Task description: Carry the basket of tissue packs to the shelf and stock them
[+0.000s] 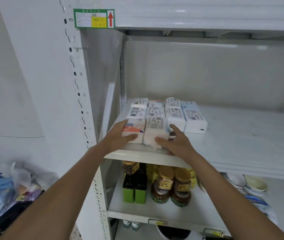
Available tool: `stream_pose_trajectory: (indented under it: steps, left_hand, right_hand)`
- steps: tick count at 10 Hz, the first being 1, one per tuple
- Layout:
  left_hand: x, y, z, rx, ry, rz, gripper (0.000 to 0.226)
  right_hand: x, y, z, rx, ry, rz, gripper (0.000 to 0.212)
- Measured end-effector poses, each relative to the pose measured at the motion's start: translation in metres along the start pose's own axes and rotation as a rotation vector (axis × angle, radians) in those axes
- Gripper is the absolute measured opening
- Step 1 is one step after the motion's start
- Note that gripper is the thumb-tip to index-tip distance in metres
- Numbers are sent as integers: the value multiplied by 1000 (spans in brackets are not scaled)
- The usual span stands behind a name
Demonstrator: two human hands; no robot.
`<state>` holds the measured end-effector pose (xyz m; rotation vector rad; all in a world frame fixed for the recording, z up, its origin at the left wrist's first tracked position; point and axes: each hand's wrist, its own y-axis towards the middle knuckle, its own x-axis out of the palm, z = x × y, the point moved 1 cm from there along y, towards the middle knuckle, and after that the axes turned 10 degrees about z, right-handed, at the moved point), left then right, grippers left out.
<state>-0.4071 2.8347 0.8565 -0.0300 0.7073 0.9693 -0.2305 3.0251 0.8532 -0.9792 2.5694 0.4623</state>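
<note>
A: Your grip first. Your left hand (120, 135) wraps the outer side of the patterned pack (134, 131), thumb lying across its front face, fingers out of view behind its far edge. Your right hand (174, 142) cups the plain pack (155, 131) from the other side, thumb on its front, fingers reaching up along its right flank.

B: Why hold both from the outside?

A: Most likely so that you squeeze the pair together and slide them as one block; soft packs bulge apart unless pressed from both flanks.

B: And where do they stand?

A: At the front left of the middle shelf (233, 135), just behind its lip, touching the stocked rows (169, 111) behind them. Those rows run back toward the rear wall, labels upward, packed side by side. Your pair seems to be closing the two left columns.

B: The basket?

A: Not in view. The right half of the shelf lies bare, so room remains. Jars (172, 186) and green tins (134, 187) occupy the shelf below.
</note>
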Motion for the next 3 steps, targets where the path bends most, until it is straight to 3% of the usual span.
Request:
stream_pose_trajectory:
  steps: [1, 2, 3]
  left_hand:
    - [-10, 6, 21, 72, 83, 97, 59]
    - [-14, 9, 48, 211, 272, 145, 72]
    - [-10, 10, 71, 302, 465, 80, 76]
  right_hand:
    - [-14, 8, -14, -10, -129, 74, 111]
    - [-30, 12, -33, -109, -358, 180, 106]
    - [-40, 10, -48, -160, -634, 153, 100]
